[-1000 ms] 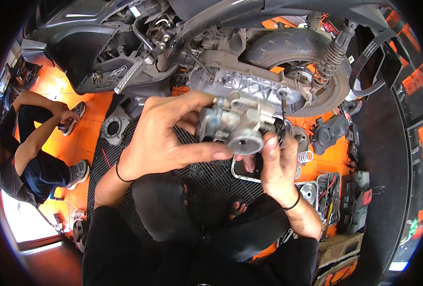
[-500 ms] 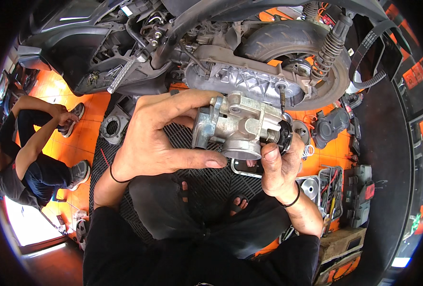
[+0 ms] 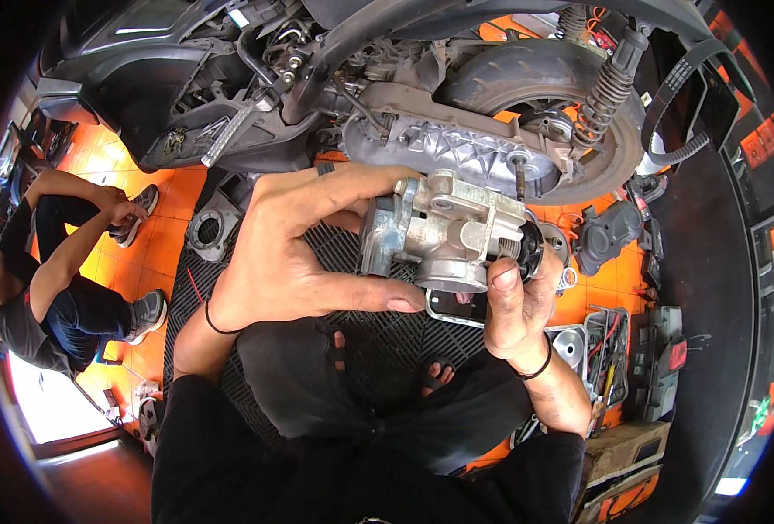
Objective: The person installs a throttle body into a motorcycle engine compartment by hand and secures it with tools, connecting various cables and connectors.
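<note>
A metal throttle body (image 3: 458, 236) is held up in front of me between both hands, over my lap. It has a round bore facing down toward me, a dark grey block on its left end and a black wheel with a spring on its right. My left hand (image 3: 286, 244) grips it from the left, fingers along the top and thumb reaching below, near the bore. My right hand (image 3: 519, 306) pinches the right end, thumb in front by the spring and fingers mostly hidden behind the part.
Beyond stands a scooter with its rear wheel (image 3: 535, 87), shock absorber (image 3: 609, 92) and engine case (image 3: 457, 153) exposed. A drive belt (image 3: 679, 96) hangs at right. A toolbox (image 3: 662, 362) and tool tray (image 3: 609, 349) lie at right. Another person (image 3: 64, 262) sits at left.
The throttle body has shifted slightly right and turned a little in my hands. Both hands keep hold of it, and the view has moved slightly.
</note>
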Demonstrator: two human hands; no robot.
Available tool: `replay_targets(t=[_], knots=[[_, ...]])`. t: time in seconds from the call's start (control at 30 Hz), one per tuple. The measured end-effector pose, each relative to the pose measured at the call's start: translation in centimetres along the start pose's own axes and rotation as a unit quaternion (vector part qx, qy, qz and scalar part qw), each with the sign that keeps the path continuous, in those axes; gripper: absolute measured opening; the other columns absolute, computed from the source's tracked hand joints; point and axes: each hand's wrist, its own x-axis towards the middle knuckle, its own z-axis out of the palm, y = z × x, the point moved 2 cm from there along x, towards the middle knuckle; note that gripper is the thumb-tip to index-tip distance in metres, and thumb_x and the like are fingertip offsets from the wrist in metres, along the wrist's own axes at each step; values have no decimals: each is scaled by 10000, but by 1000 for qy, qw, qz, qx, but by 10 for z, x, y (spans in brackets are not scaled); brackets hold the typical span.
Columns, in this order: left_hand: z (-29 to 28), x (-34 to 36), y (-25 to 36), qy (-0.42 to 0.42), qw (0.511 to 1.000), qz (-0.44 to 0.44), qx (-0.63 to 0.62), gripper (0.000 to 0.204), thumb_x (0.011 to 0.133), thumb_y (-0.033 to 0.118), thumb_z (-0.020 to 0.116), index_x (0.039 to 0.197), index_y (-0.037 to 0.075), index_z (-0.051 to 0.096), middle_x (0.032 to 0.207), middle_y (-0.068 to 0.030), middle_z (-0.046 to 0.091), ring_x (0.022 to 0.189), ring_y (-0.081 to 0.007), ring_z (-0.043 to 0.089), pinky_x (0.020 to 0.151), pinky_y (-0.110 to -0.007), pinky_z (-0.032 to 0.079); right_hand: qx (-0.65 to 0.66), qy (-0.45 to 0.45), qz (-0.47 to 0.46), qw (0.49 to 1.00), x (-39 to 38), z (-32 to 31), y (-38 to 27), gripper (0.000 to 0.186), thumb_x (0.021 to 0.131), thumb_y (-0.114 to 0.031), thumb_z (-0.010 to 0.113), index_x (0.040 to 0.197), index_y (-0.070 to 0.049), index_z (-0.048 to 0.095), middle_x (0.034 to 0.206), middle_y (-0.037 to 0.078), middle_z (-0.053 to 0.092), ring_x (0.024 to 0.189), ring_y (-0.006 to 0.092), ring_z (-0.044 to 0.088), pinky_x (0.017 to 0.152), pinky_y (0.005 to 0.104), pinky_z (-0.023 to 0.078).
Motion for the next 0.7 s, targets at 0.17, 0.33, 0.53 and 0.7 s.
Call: replay_targets(t=[0.17, 0.33, 0.53, 0.7], knots=[[3, -5, -6, 25, 999, -6, -20, 729, 543, 274, 939, 1145, -19, 651, 1018, -135, 710, 825, -183, 697, 717, -289, 566, -1, -9, 33, 999, -1, 1, -1, 480, 873, -375, 679, 1027, 65, 567, 728, 77, 645, 678, 132, 611, 638, 271, 480], [1, -1, 1, 15, 1000, 5, -9, 747, 514, 270, 952, 1138, -15, 657, 1036, -136, 707, 846, -184, 699, 703, -286, 567, 0, -30, 28, 999, 1, -2, 2, 492, 878, -382, 667, 1046, 70, 565, 751, 88, 651, 699, 141, 621, 653, 275, 483], [3, 0, 1, 19, 999, 25, 12, 767, 488, 300, 959, 1131, -1, 668, 1051, -129, 706, 875, -194, 700, 689, -284, 565, 29, -20, -27, 999, 4, 0, 7, 503, 888, -382, 644, 1075, 79, 566, 781, 91, 661, 718, 138, 625, 671, 272, 486], [2, 1, 4, 13, 999, 25, 28, 745, 499, 323, 953, 1114, 5, 677, 1035, -122, 709, 856, -196, 695, 675, -275, 548, 51, -30, -17, 998, 4, 1, 6, 512, 894, -383, 629, 1088, 86, 561, 796, 90, 665, 727, 137, 627, 674, 269, 489]])
